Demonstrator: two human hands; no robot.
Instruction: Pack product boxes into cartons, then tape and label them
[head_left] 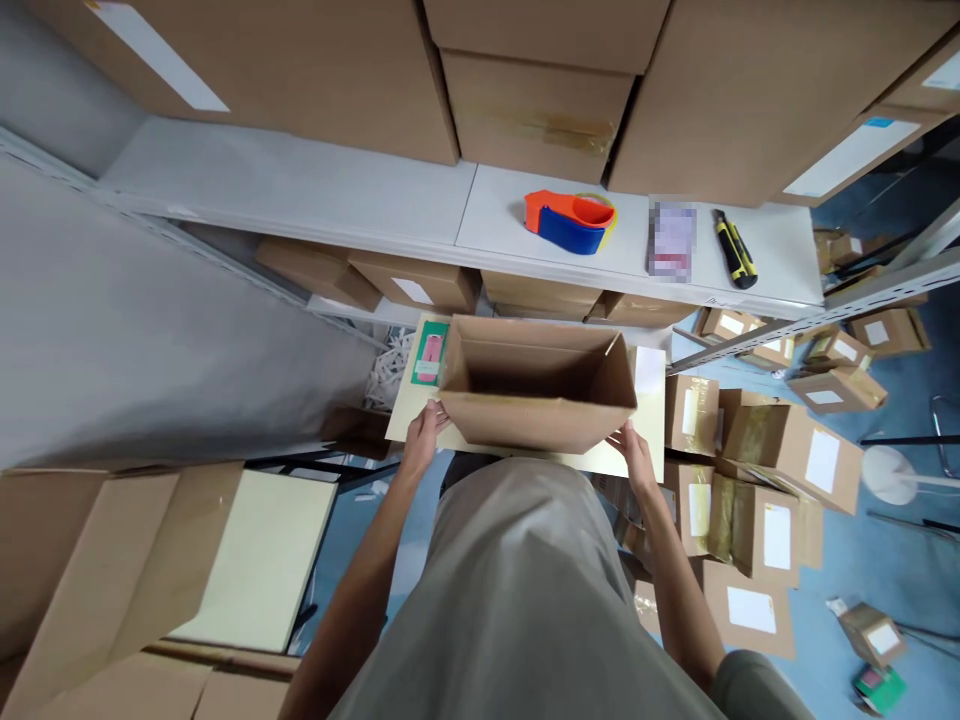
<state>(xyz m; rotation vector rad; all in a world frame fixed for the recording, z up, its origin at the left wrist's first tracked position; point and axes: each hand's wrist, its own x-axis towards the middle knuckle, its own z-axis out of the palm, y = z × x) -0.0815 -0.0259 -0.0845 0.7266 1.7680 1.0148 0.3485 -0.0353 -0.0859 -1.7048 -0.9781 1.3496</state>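
A cardboard box [536,420] with its top open and flaps raised stands on a cream board in front of me. Its inside is dark and I cannot make out what it holds. My left hand [427,428] grips the near left corner of the box, some fingers hidden against its side. At the near right corner, my right hand [632,448] holds the box with its fingers curled toward it. Left of the box lies a green and pink packet [430,353]. White paper [649,372] is on the board at the right.
On the white shelf [315,185] ahead lie an orange and blue tape dispenser [571,222], a blurred card-like packet [672,240] and a yellow-black utility knife [735,250]. Large cartons [536,110] stand behind them. Several labelled boxes [795,450] crowd the right; an open carton [142,550] is at left.
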